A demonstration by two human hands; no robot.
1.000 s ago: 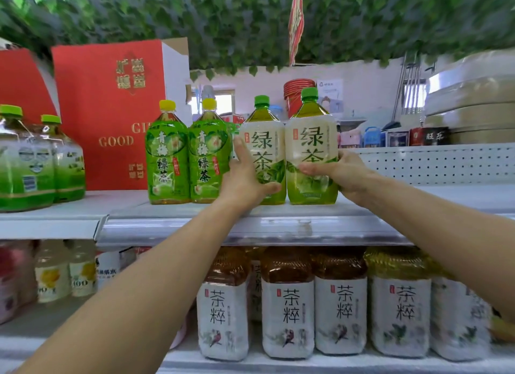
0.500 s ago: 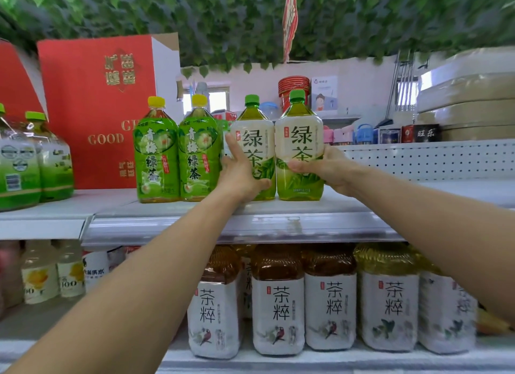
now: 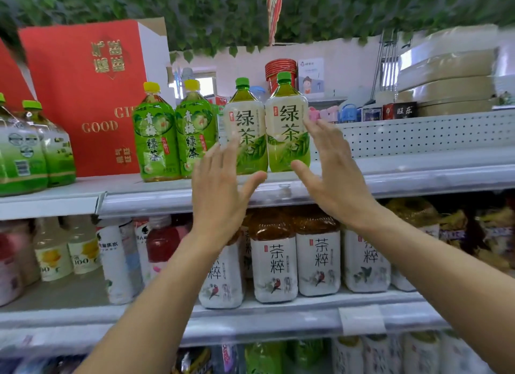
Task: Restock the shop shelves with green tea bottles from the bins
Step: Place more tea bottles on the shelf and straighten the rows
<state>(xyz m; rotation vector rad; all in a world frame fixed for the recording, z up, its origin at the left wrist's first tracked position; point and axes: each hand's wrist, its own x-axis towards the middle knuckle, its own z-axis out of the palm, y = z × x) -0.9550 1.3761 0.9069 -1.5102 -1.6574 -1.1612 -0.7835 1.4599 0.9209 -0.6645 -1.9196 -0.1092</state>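
The person shows two bare forearms, uncovered from the wrists down to the picture's lower edge. Each ends in a bare grip, the left grip and the right grip, with slim fingers slightly blurred.

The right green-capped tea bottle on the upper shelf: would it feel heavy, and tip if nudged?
Probably heavy for its size: the right green-capped bottle looks full almost to the neck. It may tip if pushed high up, since it stands tall on a fairly narrow base. Its glossy label could also make it slippery to grip.
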